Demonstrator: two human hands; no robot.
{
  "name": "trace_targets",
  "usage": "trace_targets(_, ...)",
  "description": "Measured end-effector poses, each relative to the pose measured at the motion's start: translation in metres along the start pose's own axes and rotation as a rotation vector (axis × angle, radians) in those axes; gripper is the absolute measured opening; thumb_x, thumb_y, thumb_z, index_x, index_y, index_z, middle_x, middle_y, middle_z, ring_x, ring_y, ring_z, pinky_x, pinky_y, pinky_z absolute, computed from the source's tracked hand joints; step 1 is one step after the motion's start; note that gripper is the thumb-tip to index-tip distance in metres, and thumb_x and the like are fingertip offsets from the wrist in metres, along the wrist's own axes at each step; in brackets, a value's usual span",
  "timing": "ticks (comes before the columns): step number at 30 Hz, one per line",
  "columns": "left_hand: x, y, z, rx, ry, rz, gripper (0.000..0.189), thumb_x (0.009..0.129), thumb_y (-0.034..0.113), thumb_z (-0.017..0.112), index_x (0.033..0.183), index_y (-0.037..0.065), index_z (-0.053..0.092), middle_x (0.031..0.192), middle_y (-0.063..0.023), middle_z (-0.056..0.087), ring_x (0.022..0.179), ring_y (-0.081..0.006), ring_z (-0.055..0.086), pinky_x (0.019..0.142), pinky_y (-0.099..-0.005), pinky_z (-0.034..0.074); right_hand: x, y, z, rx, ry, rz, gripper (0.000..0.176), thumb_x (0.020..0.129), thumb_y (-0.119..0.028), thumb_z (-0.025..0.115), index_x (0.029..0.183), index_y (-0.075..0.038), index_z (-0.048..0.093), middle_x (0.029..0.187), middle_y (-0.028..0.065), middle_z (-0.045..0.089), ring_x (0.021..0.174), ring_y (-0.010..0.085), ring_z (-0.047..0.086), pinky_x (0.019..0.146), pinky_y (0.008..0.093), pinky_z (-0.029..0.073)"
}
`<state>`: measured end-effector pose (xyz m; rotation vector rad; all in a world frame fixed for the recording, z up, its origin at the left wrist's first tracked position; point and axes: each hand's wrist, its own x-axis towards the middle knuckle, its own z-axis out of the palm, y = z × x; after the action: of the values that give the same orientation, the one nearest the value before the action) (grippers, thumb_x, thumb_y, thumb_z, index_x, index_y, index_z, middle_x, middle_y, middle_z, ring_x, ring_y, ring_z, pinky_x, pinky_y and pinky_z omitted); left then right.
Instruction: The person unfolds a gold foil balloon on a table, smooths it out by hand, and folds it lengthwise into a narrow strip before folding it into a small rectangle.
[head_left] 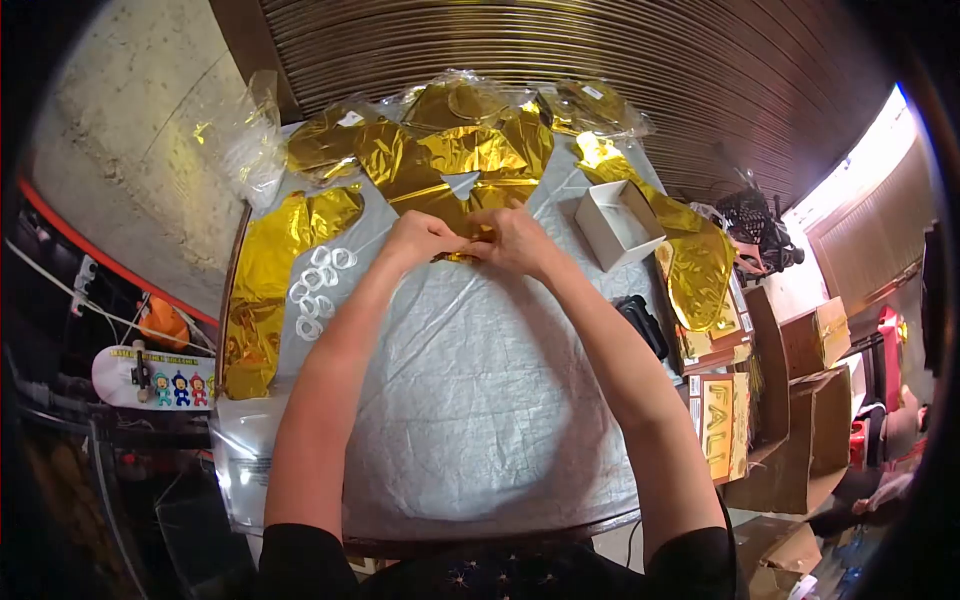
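Observation:
Near the middle of the table, my left hand (424,241) and my right hand (511,240) meet at the lower edge of a flat gold foil balloon (470,152). Fingers of both hands are pinched together on the foil, and a small crumpled gold bit shows just below them. The balloon spreads away from me, with a pale gap in its middle. Left of my hands lie several white rings (310,289). A white open box (622,222) stands to the right of my right hand.
More gold foil balloons lie along the left (262,285) and right (698,262) edges. Clear plastic packets (455,105) line the back. A black object (641,325) is by my right forearm. Cardboard boxes (800,430) stand right of the table; a concrete wall (140,130) rises left.

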<state>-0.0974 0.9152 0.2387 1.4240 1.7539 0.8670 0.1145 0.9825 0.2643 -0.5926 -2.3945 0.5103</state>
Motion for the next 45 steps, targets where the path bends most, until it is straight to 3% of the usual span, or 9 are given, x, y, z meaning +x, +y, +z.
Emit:
trace_targets(6,-0.01,0.022,0.002,-0.055,0.174,0.05,0.022,0.079,0.014,0.089,0.094,0.003,0.078,0.09,-0.0038,0.075,0.081,-0.0141,0.069,0.072,-0.0321,0.055,0.006,0.01,0.022,-0.148,-0.122,0.211,0.022,0.089,-0.029,0.076,0.101,-0.011,0.081,0.088,0.0174,0.076,0.086,0.0389,0.073,0.086,0.0499,0.054)
trace_targets(8,-0.021,0.03,0.006,0.522,0.557,0.609,0.042,0.071,0.011,0.091,0.108,0.006,0.071,0.112,-0.0073,0.067,0.106,-0.0248,0.065,0.089,-0.0396,0.051,0.012,0.016,0.026,-0.204,-0.025,0.171,0.021,0.089,-0.029,0.077,0.098,-0.011,0.082,0.086,0.0178,0.076,0.081,0.0395,0.073,0.079,0.0487,0.056)
trace_targets(11,-0.039,0.039,0.013,0.715,0.567,0.597,0.058,0.063,0.013,0.093,0.114,0.01,0.064,0.125,-0.0094,0.056,0.122,-0.0323,0.054,0.1,-0.0461,0.044,0.041,0.029,0.02,0.025,0.121,0.303,0.024,0.09,-0.029,0.076,0.097,-0.006,0.081,0.08,0.0207,0.074,0.071,0.0393,0.072,0.067,0.0455,0.056)
trace_targets(16,-0.038,0.034,0.013,0.89,0.464,0.659,0.038,0.076,0.007,0.078,0.111,0.009,0.065,0.124,-0.0077,0.058,0.121,-0.03,0.055,0.099,-0.0461,0.043,0.105,0.06,-0.007,0.432,0.302,0.36,0.025,0.093,-0.025,0.076,0.086,-0.001,0.081,0.063,0.0083,0.067,0.059,0.0106,0.061,0.059,0.0337,0.051)
trace_targets(23,0.026,0.067,0.013,0.82,0.482,0.751,0.014,0.085,0.004,0.061,0.096,0.004,0.069,0.109,-0.012,0.063,0.107,-0.0309,0.06,0.093,-0.0427,0.049,0.146,0.046,-0.049,0.353,0.083,0.22,0.033,0.091,-0.026,0.079,0.074,0.001,0.072,0.059,0.0064,0.062,0.054,0.0126,0.049,0.055,0.0363,0.045)
trace_targets(30,0.038,0.012,0.059,0.88,0.36,0.584,0.019,0.095,0.024,0.068,0.107,0.011,0.076,0.114,-0.005,0.07,0.115,-0.0275,0.063,0.09,-0.0526,0.053,0.172,0.035,-0.08,0.217,0.304,0.304,0.026,0.094,-0.029,0.08,0.089,-0.003,0.08,0.065,0.0145,0.067,0.057,0.0198,0.058,0.062,0.0404,0.05)
trace_targets(34,0.053,0.045,0.032,0.64,0.097,0.336,0.024,0.097,0.023,0.068,0.116,0.012,0.075,0.119,-0.0052,0.068,0.114,-0.0301,0.063,0.086,-0.0536,0.055,0.195,0.044,-0.102,0.306,0.292,0.225,0.028,0.1,-0.028,0.076,0.104,-0.001,0.082,0.064,-0.0057,0.059,0.055,0.0028,0.042,0.048,0.0278,0.034)
trace_targets(40,0.105,0.03,0.035,0.847,0.491,0.497,0.038,0.097,0.039,0.069,0.127,0.016,0.072,0.131,-0.0056,0.065,0.129,-0.0322,0.056,0.095,-0.0481,0.042,0.196,0.041,-0.109,0.266,0.071,0.065,0.026,0.099,-0.025,0.076,0.093,0.0,0.079,0.062,0.0048,0.059,0.057,0.01,0.05,0.058,0.0363,0.046)
trace_targets(45,0.11,0.015,0.045,0.891,0.302,0.313,0.052,0.096,0.055,0.064,0.143,0.034,0.063,0.164,-0.0064,0.04,0.15,-0.038,0.036,0.107,-0.0753,0.03,0.187,-0.049,-0.179,0.445,0.338,0.334,0.02,0.107,-0.02,0.063,0.111,-0.006,0.078,0.092,0.0068,0.075,0.078,0.0122,0.064,0.073,0.0328,0.055)
